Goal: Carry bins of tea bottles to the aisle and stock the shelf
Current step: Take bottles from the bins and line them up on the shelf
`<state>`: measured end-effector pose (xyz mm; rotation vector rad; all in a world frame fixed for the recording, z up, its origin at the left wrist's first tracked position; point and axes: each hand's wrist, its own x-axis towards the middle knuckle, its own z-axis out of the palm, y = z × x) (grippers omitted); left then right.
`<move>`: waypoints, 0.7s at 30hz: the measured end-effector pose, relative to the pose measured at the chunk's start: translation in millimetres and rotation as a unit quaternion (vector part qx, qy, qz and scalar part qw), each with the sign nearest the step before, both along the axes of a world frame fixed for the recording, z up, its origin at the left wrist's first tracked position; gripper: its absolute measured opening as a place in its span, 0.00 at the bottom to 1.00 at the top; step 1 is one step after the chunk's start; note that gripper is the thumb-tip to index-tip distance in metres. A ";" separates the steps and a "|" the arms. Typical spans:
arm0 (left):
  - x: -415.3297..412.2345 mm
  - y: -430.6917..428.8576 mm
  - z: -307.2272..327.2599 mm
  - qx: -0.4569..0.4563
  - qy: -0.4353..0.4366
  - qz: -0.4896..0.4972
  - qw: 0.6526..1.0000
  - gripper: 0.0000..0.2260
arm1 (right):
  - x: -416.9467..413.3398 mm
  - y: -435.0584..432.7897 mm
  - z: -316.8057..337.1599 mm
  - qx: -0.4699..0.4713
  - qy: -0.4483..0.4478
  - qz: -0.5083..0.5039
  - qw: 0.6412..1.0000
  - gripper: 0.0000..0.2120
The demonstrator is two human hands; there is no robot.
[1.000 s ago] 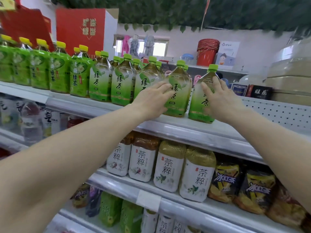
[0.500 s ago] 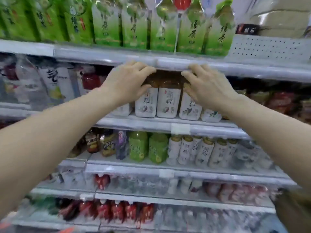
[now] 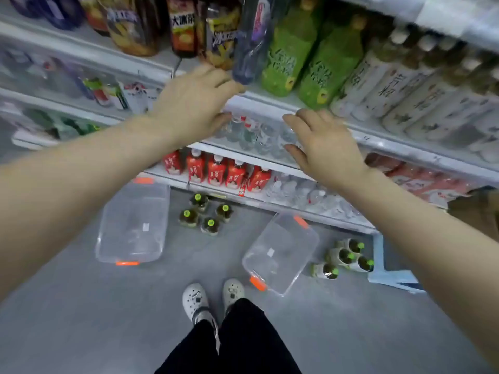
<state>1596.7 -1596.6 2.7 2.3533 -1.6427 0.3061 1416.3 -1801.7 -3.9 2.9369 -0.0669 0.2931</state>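
View's tipped down the shelving, all the way to the floor. Both arms are out in front. Left hand is spread, fingers loosely extended, holding nothing. Its fingertips are up by the shelf edge, under a purple-label bottle; can't tell if they touch. Right hand is lower and to the right, palm down, fingers relaxed & nearly straight, also holding nothing, in front of a row of clear water bottles.

Down on the grey floor there are two clear plastic bins w/ orange latches. Left bin sits near the shelf base and looks empty. Right bin lies at an angle just ahead of the person's white clogs and looks empty too.

The tea bottles have green caps and stand on the floor in two groups of four. First cluster is between the bins, close to the bottom shelf. Second cluster is just right of the right bin.

On the shelves, green-wrapped bottles and white-label tea bottles stand on the level above the hands — red bottles are further down. Black trousers show at bottom centre.
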 end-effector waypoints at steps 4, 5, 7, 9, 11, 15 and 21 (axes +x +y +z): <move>1.9 22.0 -103.6 0.013 0.115 0.044 0.992 0.20 | 13.0 23.0 -98.8 0.070 0.052 0.012 0.996 0.22; 0.2 26.6 -132.8 0.015 0.147 0.059 0.987 0.20 | 17.4 27.2 -126.3 0.083 0.063 0.012 0.994 0.20; -6.2 33.8 -191.6 0.022 0.198 0.073 0.977 0.22 | 24.8 34.6 -181.1 0.099 0.087 0.009 0.991 0.19; -14.8 40.8 -257.4 0.035 0.236 0.076 0.968 0.24 | 29.3 39.2 -241.1 0.116 0.117 0.008 0.986 0.21; -24.6 48.7 -325.6 0.047 0.262 0.091 0.960 0.25 | 29.3 42.8 -305.1 0.128 0.141 0.005 0.982 0.22; -44.9 62.9 -455.8 0.110 0.319 0.131 0.932 0.29 | 17.1 45.0 -438.8 0.153 0.192 -0.020 0.969 0.26; -64.8 57.3 -618.0 0.183 0.383 0.170 0.889 0.38 | -2.0 36.8 -611.2 0.230 0.285 -0.109 0.924 0.31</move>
